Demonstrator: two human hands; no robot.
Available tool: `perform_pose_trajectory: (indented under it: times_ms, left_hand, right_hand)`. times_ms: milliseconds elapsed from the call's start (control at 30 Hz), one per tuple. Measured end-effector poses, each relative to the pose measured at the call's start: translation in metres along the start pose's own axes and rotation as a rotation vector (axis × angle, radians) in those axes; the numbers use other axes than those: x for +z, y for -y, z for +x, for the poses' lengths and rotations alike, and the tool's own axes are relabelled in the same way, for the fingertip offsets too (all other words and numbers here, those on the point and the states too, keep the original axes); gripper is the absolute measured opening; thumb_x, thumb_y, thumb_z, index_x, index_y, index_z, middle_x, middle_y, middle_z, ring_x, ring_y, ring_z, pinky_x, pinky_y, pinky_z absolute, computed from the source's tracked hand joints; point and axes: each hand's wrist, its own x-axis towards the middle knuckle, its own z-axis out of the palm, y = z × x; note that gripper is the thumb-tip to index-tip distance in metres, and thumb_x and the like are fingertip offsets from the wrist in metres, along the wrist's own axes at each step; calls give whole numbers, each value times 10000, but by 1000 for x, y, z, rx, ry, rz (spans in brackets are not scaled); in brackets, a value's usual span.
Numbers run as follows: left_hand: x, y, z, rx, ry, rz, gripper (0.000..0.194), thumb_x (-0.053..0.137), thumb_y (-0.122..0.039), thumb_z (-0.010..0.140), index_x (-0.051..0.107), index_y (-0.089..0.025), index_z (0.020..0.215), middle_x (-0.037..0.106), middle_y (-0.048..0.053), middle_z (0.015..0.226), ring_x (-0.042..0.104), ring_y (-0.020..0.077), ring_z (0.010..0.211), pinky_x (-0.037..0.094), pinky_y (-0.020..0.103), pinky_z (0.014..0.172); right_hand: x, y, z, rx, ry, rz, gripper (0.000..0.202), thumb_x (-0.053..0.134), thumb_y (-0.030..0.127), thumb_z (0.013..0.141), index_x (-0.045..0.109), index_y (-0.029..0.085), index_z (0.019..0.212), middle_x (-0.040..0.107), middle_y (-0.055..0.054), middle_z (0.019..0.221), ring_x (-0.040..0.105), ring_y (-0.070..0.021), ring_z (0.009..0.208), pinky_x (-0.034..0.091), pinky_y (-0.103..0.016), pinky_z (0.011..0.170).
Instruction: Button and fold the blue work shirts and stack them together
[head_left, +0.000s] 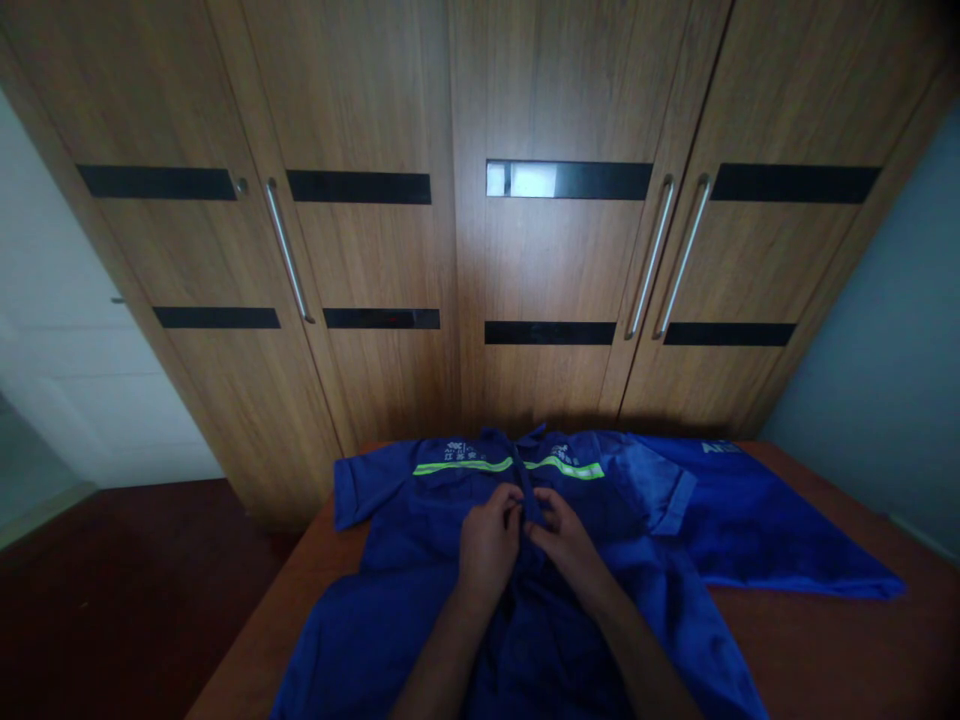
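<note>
A dark blue short-sleeved work shirt [420, 510] lies spread face up, collar away from me. Yellow-green reflective strips and white lettering cross its chest. Both of my hands meet over its front opening, just below the strips. My left hand [491, 540] pinches the left edge of the placket, fingers bent. Close beside it, my right hand [559, 535] grips the other edge of the placket, which stands slightly raised between them. Whatever small fastener may lie between the fingertips is hidden. Below the hands more blue cloth spreads toward me; I cannot tell if it belongs to the shirt.
A brighter blue folded cloth or bag [772, 530] with pale letters lies to the right, partly under the sleeve. Everything rests on a reddish-brown table [840, 650]. Behind it stands a wooden wardrobe [525, 260] with metal handles. A white door [97, 370] is at the left.
</note>
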Motion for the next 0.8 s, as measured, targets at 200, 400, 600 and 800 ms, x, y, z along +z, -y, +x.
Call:
perform_pose_trajectory:
  times_ms: [200,400,600,800]
  left_hand:
    - [-2,-2,0,32,78,15,299,473,-53,784,540,-256,993,664,-20,708,648,173,682,373,222,607]
    - [-2,-5,2,-63,104,-364,228,444,-88,761,475,-234,932,579,-64,594,592,139,562,375,207,543]
    - [6,-2,4,-271,7,-589,115,505,-209,736,439,-221,830,505,-96,513,501,104,438,351,183,448]
    - [7,3,3,-256,-27,-551,162,466,-122,683,451,-215,814,402,-122,473,387,70,375,278,163,405]
  right_hand:
    - [1,-4,0,-75,5,-189,389,575,187,677,525,216,1062,556,86,587,486,-109,508,315,-217,483]
    - [4,2,-6,-149,28,-356,469,583,184,702,559,213,1170,465,92,540,438,-108,496,279,-223,469]
    - [4,-1,-6,-164,90,-364,489,601,212,731,554,205,1217,489,69,612,461,-114,550,331,-231,507]
    - [0,1,-5,-183,90,-313,546,638,223,711,524,215,1245,521,76,601,484,-116,544,374,-234,536]
